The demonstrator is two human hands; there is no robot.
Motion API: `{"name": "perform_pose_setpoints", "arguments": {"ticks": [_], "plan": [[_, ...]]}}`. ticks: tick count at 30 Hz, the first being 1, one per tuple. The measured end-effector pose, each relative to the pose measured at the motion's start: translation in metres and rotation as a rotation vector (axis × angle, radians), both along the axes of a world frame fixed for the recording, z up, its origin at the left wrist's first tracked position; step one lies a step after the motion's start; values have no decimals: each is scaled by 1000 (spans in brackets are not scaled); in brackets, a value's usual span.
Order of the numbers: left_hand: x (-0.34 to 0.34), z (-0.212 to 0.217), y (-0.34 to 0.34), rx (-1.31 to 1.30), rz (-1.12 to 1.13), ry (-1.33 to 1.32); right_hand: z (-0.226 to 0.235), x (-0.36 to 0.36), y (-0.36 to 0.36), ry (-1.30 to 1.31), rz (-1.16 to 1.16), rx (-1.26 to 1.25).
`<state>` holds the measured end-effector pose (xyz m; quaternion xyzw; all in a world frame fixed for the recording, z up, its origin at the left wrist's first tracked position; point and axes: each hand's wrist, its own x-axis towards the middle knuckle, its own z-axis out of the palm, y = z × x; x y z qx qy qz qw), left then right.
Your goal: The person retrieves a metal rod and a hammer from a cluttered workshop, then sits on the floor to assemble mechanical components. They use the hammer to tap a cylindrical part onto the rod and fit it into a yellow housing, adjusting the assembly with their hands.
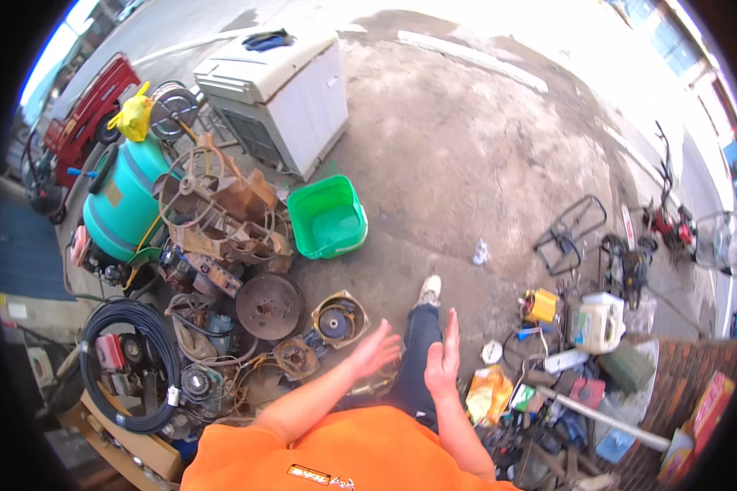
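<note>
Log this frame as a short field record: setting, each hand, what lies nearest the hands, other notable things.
setting: outdoor concrete yard with scrap machine parts in piles
left hand: open, empty, palm down above the scrap pile
right hand: open, empty, fingers up, edge-on
nearest left: round motor housing, rusty disc
nearest right: person's dark trouser leg and white shoe
other: green plastic tub, white washing machine, teal tank, black cable coil

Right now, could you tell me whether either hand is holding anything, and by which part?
Nothing is held: the left hand and right hand are both open and empty.
</note>
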<state>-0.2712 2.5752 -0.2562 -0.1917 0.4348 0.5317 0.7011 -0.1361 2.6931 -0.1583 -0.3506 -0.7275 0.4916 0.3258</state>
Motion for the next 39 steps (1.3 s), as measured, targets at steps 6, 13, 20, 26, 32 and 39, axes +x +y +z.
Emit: {"name": "perform_pose_setpoints", "arguments": {"ticks": [6,13,20,26,32,39], "plan": [[-65,160,226,572,116,512,-41,-103,152,-42,-19,-969],[-191,120,290,39,-627,1827,94,-250,305,349,272,-1455],[-343,-25,251,-476,-257,1438,29,-447,444,-158,681,-156],[-410,-110,256,-805,59,1132,-64,-735,517,-261,903,486],[-365,-88,264,-935,549,814,-66,-1010,509,-248,1023,855],[-316,-97,401,-1574,1268,347,-128,-1165,514,175,1319,848]]}}
